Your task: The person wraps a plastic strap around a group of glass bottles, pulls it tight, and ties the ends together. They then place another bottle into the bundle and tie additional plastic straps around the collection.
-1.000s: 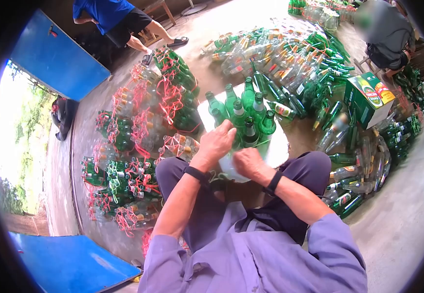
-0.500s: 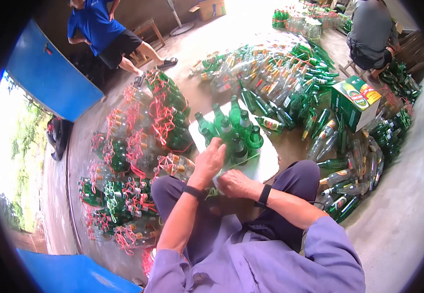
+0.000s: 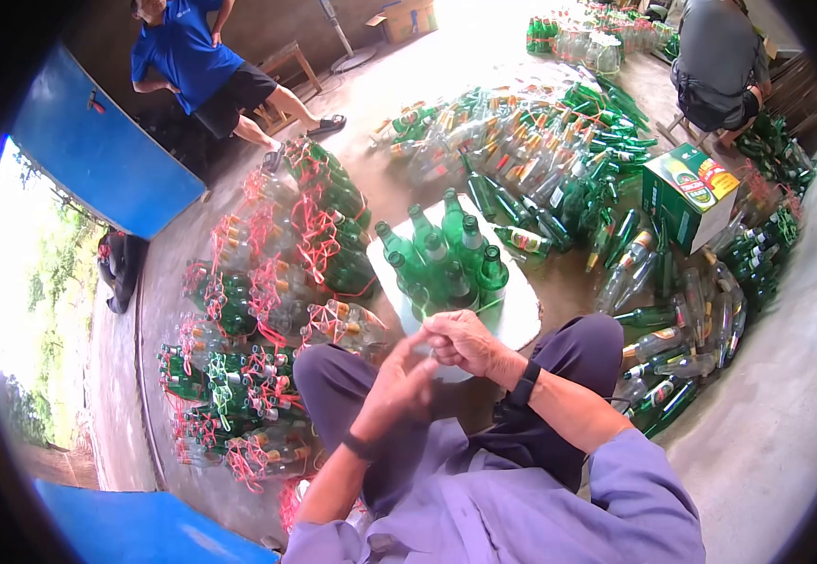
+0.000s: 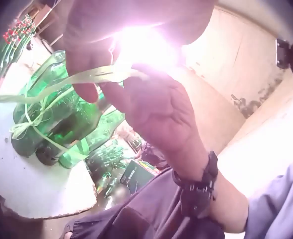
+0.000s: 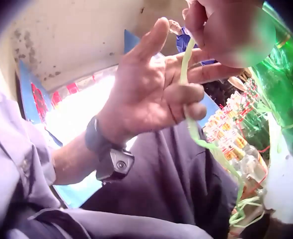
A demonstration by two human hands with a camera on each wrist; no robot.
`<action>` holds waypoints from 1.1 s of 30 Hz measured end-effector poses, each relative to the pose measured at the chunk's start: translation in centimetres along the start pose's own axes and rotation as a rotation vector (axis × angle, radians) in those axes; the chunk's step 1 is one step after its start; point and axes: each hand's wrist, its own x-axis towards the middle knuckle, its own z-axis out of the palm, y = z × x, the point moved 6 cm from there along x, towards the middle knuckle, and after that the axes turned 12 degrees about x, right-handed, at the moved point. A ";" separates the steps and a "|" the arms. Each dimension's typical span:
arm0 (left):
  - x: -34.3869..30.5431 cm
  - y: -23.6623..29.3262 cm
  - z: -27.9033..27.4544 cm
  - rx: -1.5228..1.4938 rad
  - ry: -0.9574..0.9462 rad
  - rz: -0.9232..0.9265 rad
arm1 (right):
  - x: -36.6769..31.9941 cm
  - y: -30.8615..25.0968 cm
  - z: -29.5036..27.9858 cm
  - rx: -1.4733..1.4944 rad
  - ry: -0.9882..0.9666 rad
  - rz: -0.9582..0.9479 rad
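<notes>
Several green glass bottles (image 3: 454,249) stand grouped upright on a white board (image 3: 521,315) before the knees. Light-green plastic twine (image 4: 47,92) runs around their lower part, with a looped knot (image 4: 26,125) showing in the left wrist view. My right hand (image 3: 472,343), at the near side of the bottles, pinches a length of this twine between thumb and fingers. Close beside it, my left hand (image 3: 397,381) has thumb and forefinger spread, while its lower fingers curl round the twine (image 5: 190,127). Loose twine (image 5: 246,211) hangs below in the right wrist view.
Bottle bundles tied with red twine (image 3: 267,254) stand on the left. Loose bottles (image 3: 521,122) are heaped ahead, more lie at right around a green carton (image 3: 692,193). A person in blue (image 3: 188,61) stands at back left; another person (image 3: 721,61) sits at back right.
My left hand has drawn back from the bottles toward the lap, its fingers loosening. The right hand has risen slightly, with twine at its fingertips. The bottles stay on the board.
</notes>
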 end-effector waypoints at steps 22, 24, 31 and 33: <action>4.8 9.0 -21.4 0.581 0.350 -0.083 | 0.1 -3.5 -3.0 0.705 -0.090 -0.095; 7.8 11.4 -18.3 0.683 0.294 0.096 | 0.0 -4.1 -2.9 0.734 -0.101 -0.105; 18.4 13.7 -10.4 0.523 0.172 0.318 | -1.5 -8.1 -3.6 0.772 -0.242 -0.318; 21.4 13.0 -9.1 0.567 0.163 0.384 | -2.0 -8.8 -3.9 0.778 -0.228 -0.362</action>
